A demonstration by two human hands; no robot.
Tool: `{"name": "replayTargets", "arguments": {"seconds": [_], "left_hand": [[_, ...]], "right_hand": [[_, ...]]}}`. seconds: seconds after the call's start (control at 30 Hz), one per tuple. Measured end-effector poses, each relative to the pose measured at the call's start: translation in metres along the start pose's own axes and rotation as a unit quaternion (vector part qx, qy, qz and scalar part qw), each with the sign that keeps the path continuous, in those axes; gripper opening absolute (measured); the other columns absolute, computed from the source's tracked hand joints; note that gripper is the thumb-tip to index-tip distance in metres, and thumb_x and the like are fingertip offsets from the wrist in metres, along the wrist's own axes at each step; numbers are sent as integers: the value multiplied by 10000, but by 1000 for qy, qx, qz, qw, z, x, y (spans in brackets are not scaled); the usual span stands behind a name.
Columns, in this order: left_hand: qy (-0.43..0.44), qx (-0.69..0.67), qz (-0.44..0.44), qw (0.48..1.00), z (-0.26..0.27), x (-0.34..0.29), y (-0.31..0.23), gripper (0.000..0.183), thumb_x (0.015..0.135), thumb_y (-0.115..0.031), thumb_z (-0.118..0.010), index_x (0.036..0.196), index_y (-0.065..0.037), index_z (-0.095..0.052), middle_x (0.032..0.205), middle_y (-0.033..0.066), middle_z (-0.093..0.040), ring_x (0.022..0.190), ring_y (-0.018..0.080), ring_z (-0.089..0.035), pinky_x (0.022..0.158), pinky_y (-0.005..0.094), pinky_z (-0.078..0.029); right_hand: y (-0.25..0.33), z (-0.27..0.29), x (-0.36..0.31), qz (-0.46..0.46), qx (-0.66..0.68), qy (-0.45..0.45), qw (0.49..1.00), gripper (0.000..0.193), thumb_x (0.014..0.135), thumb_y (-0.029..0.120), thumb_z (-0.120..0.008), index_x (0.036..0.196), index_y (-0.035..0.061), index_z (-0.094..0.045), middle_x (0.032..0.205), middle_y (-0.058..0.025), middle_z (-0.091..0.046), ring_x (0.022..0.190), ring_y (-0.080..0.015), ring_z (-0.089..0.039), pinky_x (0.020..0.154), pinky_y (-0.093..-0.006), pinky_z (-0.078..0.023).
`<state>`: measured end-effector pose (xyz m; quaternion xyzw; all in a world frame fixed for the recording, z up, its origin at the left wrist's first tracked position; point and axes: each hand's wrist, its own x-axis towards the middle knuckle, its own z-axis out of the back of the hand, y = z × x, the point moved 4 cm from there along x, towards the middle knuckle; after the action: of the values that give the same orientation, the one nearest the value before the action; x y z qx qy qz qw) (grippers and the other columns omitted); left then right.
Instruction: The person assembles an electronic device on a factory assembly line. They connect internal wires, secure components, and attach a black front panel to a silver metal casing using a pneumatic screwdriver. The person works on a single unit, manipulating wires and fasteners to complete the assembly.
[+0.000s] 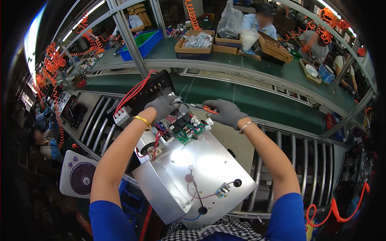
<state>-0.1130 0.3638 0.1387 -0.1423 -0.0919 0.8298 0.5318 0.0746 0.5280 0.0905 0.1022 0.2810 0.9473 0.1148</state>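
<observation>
A silver metal appliance chassis [209, 164] lies before me, with a green circuit board [189, 131] and red wires on its far part. My left hand [163, 107], in a grey glove, is closed at the chassis's far edge, pinching a dark cable [183, 103]. Orange-handled pliers [210, 109] are gripped in my right hand [227, 112], also grey-gloved, their jaws pointing left toward that cable. Whether the jaws touch it is too small to tell. Beside my left hand a black panel [155, 90] with brass-coloured terminals stands tilted, red wires running from it to a white terminal block [122, 116].
Roller conveyors [295, 152] run on both sides of the chassis. Beyond a green belt [217, 90], a bench carries a blue bin [140, 44] and cardboard boxes [195, 47]. A white fan [78, 174] is at left. A metal post [130, 40] rises ahead; co-workers sit across.
</observation>
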Motion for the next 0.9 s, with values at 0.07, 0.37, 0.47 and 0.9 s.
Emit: {"name": "replayTargets", "arguments": {"seconds": [0.07, 0.37, 0.47, 0.9], "left_hand": [[45, -125, -16, 991, 11, 10, 4, 362, 989, -291, -505, 1238, -49, -609, 1102, 147, -661, 966, 226, -625, 860, 329, -474], [186, 148, 64, 969, 0, 58, 13, 388, 914, -245, -568, 1271, -100, -610, 1199, 174, -612, 1104, 323, -614, 984, 376, -478], [163, 281, -106, 940, -15, 67, 29, 365, 918, -248, -560, 1244, -100, -632, 1212, 176, -606, 1139, 322, -598, 1010, 388, -461], [22, -28, 101, 994, -6, 54, 38, 352, 936, -289, -530, 1161, -51, -659, 1208, 204, -641, 1123, 351, -609, 976, 406, -468]], "right_hand": [[1, -10, 26, 14, -2, 29, 999, 524, 847, 413, -607, 1309, 167, -590, 1111, -163, -654, 1033, -355, -630, 915, -421, -493], [4, -38, 79, 37, 119, 146, 982, 585, 823, 433, -630, 1338, 157, -589, 1183, -195, -656, 1071, -368, -618, 953, -407, -466], [1, -41, 83, 38, 118, 159, 980, 591, 815, 434, -637, 1341, 171, -589, 1188, -194, -655, 1063, -366, -619, 952, -406, -466], [11, -35, 93, 44, 33, 161, 985, 562, 801, 439, -625, 1314, 209, -616, 1133, -182, -668, 1012, -367, -641, 907, -410, -495]]}}
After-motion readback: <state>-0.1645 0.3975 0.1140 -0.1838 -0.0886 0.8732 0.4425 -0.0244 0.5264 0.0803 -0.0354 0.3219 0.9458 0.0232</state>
